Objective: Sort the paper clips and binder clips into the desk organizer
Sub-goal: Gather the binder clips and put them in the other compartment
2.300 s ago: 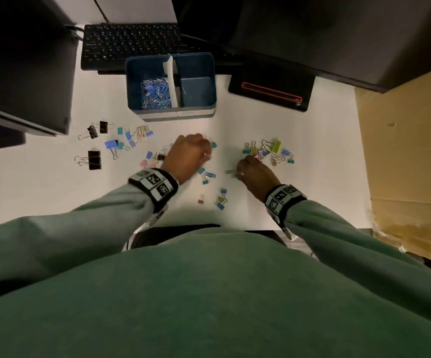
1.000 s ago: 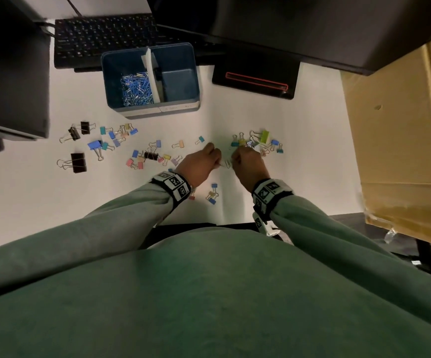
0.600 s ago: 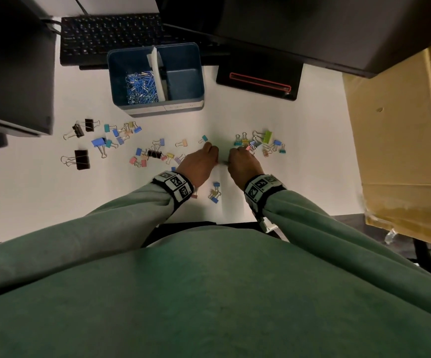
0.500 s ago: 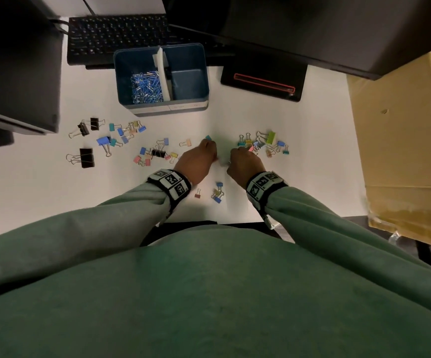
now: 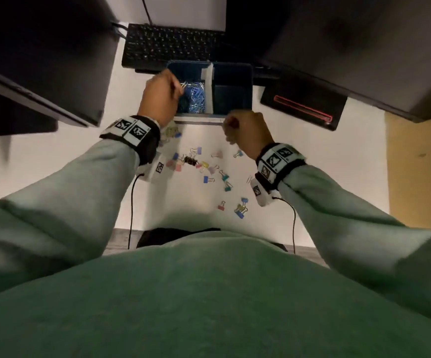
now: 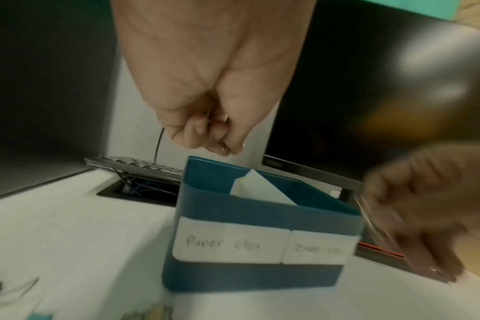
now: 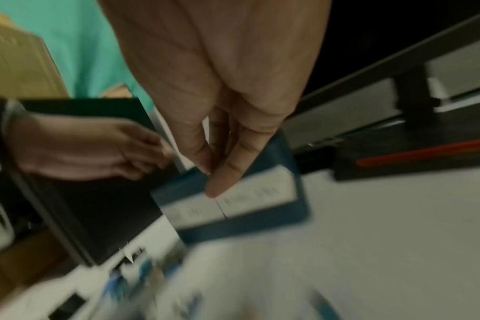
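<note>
The blue desk organizer [image 5: 251,92] [image 6: 233,209] [image 7: 302,209] stands at the back of the white desk, split by a white divider. Its left compartment holds a pile of blue paper clips [image 5: 196,100]; the right compartment [image 5: 231,99] looks empty. My left hand [image 5: 179,89] [image 6: 227,147] hovers over the left compartment, its fingertips pinching a silvery paper clip. My right hand [image 5: 231,129] [image 7: 213,173] is raised just in front of the organizer, thumb and finger pinched on thin wire clips, blurred. Several coloured binder clips [image 5: 210,171] lie scattered on the desk below my hands.
White labels on the organizer's front read "Paper clips" [image 6: 222,244] on the left; the right one is blurred. A black keyboard [image 5: 170,45] lies behind it, dark monitors overhang, a black device with a red line [image 5: 302,107] sits to its right, a cardboard box [image 5: 420,164] stands beyond.
Both hands have lifted off the middle of the desk and moved toward the organizer; the left one now hangs over the paper clip compartment.
</note>
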Demonstrator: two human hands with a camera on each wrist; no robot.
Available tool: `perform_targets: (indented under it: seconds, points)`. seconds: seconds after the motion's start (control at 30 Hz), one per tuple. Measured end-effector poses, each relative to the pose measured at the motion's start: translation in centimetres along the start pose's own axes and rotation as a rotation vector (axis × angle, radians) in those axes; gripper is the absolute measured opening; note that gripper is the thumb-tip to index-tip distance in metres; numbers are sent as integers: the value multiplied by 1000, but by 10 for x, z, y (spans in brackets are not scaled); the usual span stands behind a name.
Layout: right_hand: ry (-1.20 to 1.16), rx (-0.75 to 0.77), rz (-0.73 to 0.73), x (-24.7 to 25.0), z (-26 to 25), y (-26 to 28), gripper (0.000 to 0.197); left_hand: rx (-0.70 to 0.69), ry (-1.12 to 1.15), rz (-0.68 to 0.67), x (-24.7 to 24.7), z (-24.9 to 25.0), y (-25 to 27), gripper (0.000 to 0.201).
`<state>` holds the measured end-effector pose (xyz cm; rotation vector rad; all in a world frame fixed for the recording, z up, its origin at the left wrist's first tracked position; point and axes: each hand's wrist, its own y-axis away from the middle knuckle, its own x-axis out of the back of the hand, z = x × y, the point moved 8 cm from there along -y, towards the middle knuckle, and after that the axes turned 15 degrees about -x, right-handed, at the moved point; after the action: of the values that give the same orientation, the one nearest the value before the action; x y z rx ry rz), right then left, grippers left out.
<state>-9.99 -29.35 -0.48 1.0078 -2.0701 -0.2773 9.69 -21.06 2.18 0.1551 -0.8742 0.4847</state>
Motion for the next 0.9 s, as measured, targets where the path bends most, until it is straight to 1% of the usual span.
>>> perform_targets:
  seconds: [0.07, 0.1, 0.17, 0.23, 0.27, 0.3, 0.33, 0.37, 0.4, 0.43, 0.47, 0.5, 0.53, 0.57, 0.63, 0.67, 0.7, 0.73, 0.8, 0.83, 0.9]
  points:
    - [-13, 69, 73, -1, -52, -25, 12, 15, -74, -78, -7, -9, -16, 19]
    - [16, 73, 93, -6, -71, -38, 15, 13, -114, -116, -11, -11, -22, 16]
    - [114, 49, 103, -19, -92, -59, 19, 16, -172, -174, -17, -15, -28, 23]
    - [225, 17, 67, -28, -91, -66, 17, -5, -196, -170, -17, -14, -28, 33]
    - [251, 16, 43, -29, -86, -64, 17, -30, -210, -135, -14, -9, -24, 34]
    - [245, 32, 31, -27, -80, -58, 18, -57, -207, -67, -10, -1, -17, 33]
    - [215, 61, 41, -21, -73, -50, 18, -89, -182, 16, -7, 10, -6, 27]
    - [184, 95, 70, -11, -63, -39, 18, -126, -150, 66, -11, 23, 8, 20]
    - [165, 125, 102, -3, -50, -28, 16, -177, -122, 48, -22, 36, 23, 15]
    - [173, 136, 112, 3, -32, -17, 14, -231, -102, -46, -42, 50, 40, 14]
    - [207, 123, 88, 6, -9, -7, 12, -283, -96, -197, -68, 62, 59, 13]
    - [269, 80, 39, 5, 18, 4, 10, -325, -106, -357, -96, 71, 79, 12]
    - [346, 25, -3, 3, 46, 14, 10, -345, -123, -484, -119, 76, 97, 11]
    - [420, -36, -22, 1, 72, 25, 14, -340, -149, -563, -138, 76, 111, 14]
    - [503, -154, -21, -2, 115, 43, 29, -300, -208, -627, -164, 73, 130, 33]
    - [513, -191, -19, -5, 129, 50, 36, -282, -240, -637, -172, 71, 136, 42]
    - [520, -210, -20, -10, 138, 55, 42, -271, -268, -640, -177, 69, 140, 47]
    - [529, -214, -21, -16, 143, 58, 46, -268, -282, -638, -180, 67, 142, 46]
    - [537, -217, -7, -26, 142, 61, 49, -272, -282, -615, -182, 65, 145, 35]
    - [529, -219, 7, -29, 139, 60, 49, -268, -276, -599, -180, 64, 146, 31]
    - [520, -230, 15, -36, 132, 58, 47, -266, -272, -567, -176, 61, 148, 30]
